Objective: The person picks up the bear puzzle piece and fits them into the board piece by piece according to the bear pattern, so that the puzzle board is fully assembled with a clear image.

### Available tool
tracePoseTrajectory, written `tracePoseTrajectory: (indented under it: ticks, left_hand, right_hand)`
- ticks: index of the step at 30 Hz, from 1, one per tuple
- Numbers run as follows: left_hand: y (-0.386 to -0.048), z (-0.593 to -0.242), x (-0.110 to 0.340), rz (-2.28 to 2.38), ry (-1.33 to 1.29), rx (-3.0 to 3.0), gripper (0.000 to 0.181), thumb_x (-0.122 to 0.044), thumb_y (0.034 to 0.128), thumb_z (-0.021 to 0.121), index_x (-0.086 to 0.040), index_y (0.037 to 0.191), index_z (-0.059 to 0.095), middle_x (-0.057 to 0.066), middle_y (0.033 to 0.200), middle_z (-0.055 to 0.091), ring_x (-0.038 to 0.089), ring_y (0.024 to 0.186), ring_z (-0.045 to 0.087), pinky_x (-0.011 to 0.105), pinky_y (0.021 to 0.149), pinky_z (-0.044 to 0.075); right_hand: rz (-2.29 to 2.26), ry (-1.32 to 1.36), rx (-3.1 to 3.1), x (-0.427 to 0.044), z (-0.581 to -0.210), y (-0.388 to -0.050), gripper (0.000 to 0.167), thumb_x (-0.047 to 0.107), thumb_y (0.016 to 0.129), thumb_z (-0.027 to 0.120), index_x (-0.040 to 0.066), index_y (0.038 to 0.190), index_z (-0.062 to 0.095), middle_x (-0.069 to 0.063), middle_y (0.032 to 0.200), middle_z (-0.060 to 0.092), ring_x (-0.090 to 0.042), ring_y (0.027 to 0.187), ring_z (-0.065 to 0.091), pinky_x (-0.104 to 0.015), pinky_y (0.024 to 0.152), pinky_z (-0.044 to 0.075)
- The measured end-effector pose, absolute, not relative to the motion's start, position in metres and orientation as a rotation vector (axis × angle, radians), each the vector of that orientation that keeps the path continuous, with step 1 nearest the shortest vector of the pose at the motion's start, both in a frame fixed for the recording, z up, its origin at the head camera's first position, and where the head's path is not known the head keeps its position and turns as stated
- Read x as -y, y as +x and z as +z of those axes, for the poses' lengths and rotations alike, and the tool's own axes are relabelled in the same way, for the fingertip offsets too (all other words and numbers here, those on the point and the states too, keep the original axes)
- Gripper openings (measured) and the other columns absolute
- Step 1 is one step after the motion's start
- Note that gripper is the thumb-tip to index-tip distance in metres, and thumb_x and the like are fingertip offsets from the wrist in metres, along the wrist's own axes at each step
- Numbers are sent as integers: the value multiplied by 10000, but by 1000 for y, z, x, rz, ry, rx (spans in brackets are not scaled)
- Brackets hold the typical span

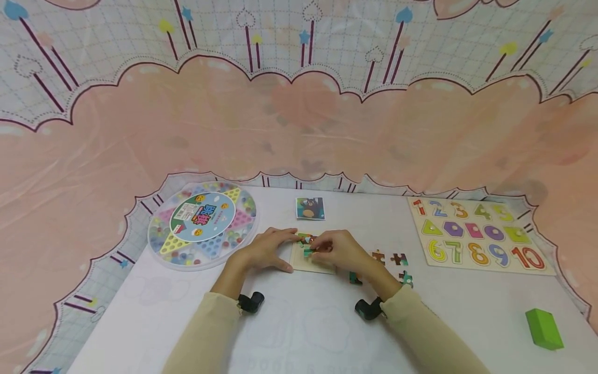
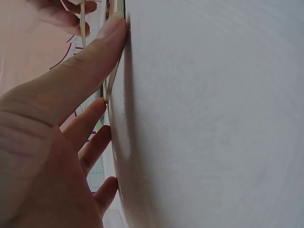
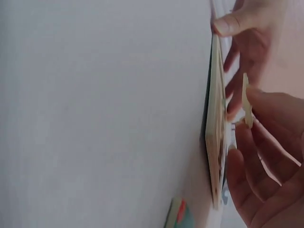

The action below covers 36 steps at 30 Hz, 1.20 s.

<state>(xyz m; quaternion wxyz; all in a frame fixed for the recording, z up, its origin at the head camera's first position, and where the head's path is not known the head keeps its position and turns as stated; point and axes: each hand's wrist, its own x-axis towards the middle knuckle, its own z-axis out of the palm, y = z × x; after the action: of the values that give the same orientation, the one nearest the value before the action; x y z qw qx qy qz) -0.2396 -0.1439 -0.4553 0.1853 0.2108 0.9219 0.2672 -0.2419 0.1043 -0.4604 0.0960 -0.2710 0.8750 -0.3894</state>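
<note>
A small wooden puzzle board (image 1: 314,266) lies flat on the white tabletop, with some coloured jigsaw pieces (image 1: 306,238) at its upper left. My left hand (image 1: 265,250) rests at the board's left side; its thumb (image 2: 97,59) touches the near edge and the extended fingers reach the far corner. Just above the board, my right hand (image 1: 344,251) pinches a thin jigsaw piece (image 3: 246,102) between thumb and fingertips. The piece is edge-on in the right wrist view, so its picture is hidden there. Loose jigsaw pieces (image 1: 399,258) lie right of the board, some near my right wrist.
A picture card of a bear (image 1: 310,209) lies beyond the board. To the left is a round game board with marbles (image 1: 203,226); to the right, a number and shape board (image 1: 483,236). A green block (image 1: 544,329) stands at the near right.
</note>
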Motion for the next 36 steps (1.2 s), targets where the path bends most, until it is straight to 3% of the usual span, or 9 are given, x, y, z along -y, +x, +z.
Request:
tracePoseTrajectory:
  ticks: [17,27,36]
  left_hand:
    - [-239,-457,144,789,597,-2617,784,-342,750,901,-262,1456,567,-37,1658,391,265,1489,370,575,1190,319]
    - [-238,-460,145,803,595,-2615,791,-312,759,896,-254,1470,553,-18,1666,377,282,1488,361,573,1195,307]
    - [-238,-457,145,817,577,-2592,789,-331,768,891,-275,1477,550,-50,1669,370,258,1496,355,588,1204,306]
  right_hand:
    - [-1036,-753,-2721,-75,-466,-246,147,207,856,829,103,957,804,-15,932,777,-46,797,610,-182,718,496]
    - [-975,-766,-2767,-71,-464,-245,141,173,857,824,86,968,812,-21,969,782,-119,908,708,-303,844,589]
    - [-946,-759,-2751,-72,-463,-244,152,174,862,820,84,984,814,-28,981,786,-140,940,712,-347,887,584]
